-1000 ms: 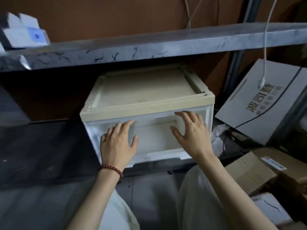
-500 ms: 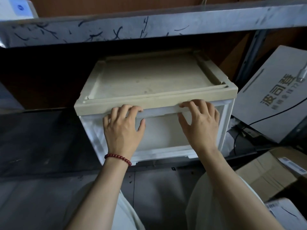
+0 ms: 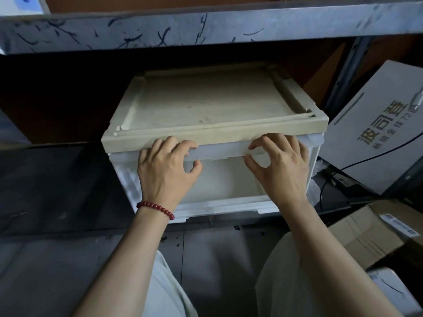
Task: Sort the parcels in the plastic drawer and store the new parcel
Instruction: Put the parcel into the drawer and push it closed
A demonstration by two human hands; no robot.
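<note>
A plastic drawer unit with a beige top (image 3: 206, 104) sits on the lower shelf under a metal shelf board. Its translucent white drawer front (image 3: 224, 179) faces me. My left hand (image 3: 164, 172), with a red bead bracelet at the wrist, curls its fingers over the drawer's upper lip (image 3: 219, 152) on the left side. My right hand (image 3: 279, 168) hooks its fingers over the same lip on the right side. The inside of the drawer and any parcels in it are hidden.
A scribbled metal shelf board (image 3: 206, 26) runs overhead. A large white printed carton (image 3: 377, 133) leans at the right with a black cable across it. Brown cardboard boxes (image 3: 366, 234) lie at the lower right. The dark shelf surface (image 3: 57, 186) stretches left of the drawer.
Both hands rose from the flat drawer front to its upper lip and curled their fingers over it. The view has moved closer to the drawer.
</note>
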